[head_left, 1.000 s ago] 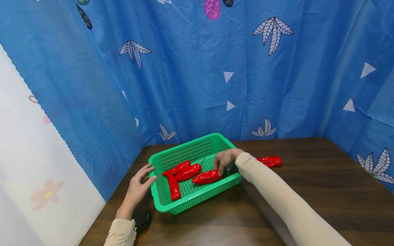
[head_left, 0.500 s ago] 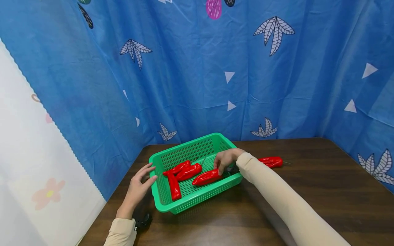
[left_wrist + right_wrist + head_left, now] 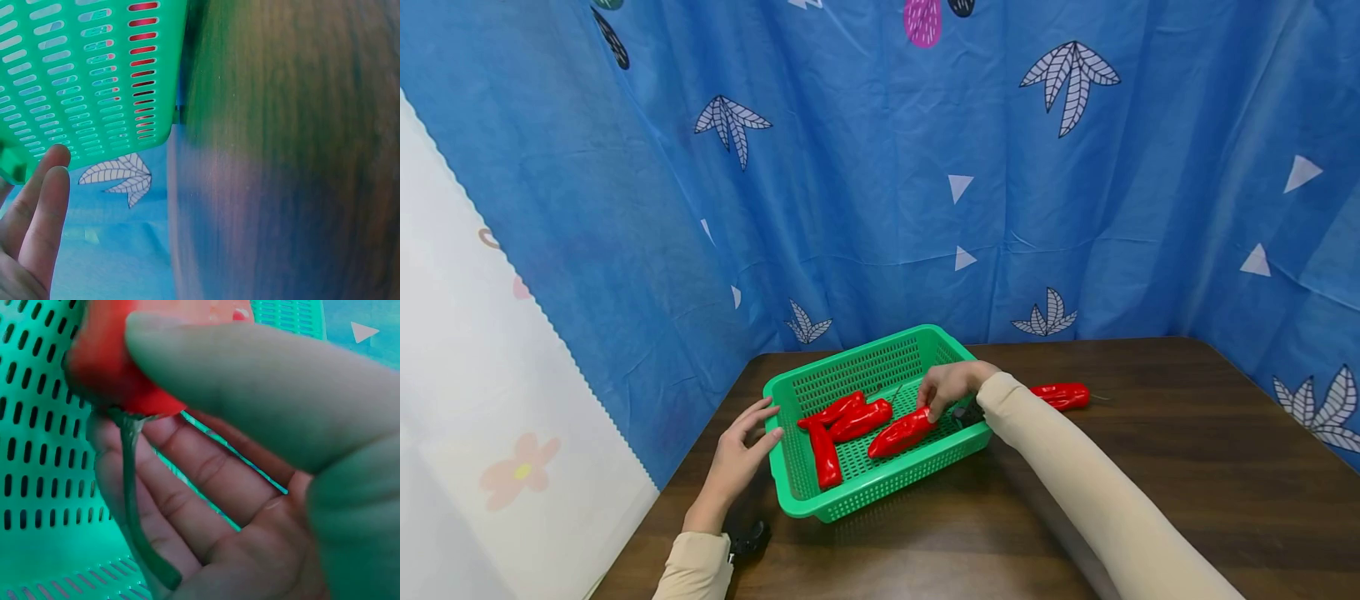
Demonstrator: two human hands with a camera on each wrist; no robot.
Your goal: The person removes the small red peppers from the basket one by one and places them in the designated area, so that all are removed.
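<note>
My right hand (image 3: 951, 385) reaches into a green plastic basket (image 3: 891, 485) and pinches a red pepper (image 3: 898, 433) near its stem end. In the right wrist view the thumb presses one side of that pepper (image 3: 103, 359), and its green stem (image 3: 130, 462) hangs down in front of the fingers. Three other red peppers lie together in the basket's left half, among them one (image 3: 826, 458) pointing toward the near side. At the basket's left end is my left hand (image 3: 737, 458), fingers loosely extended by the rim. The left wrist view shows its fingertips (image 3: 56, 178) at the basket's edge.
Another red pepper (image 3: 1060, 396) lies on the dark wooden table (image 3: 1157, 433), right of the basket and partly behind my right sleeve. A blue patterned curtain (image 3: 880, 208) hangs behind the table, and a white cloth (image 3: 475, 350) at the left.
My right hand has shifted slightly left, and the stem end of the pepper it pinches has risen a little and tilted. The left hand and basket stay in place.
</note>
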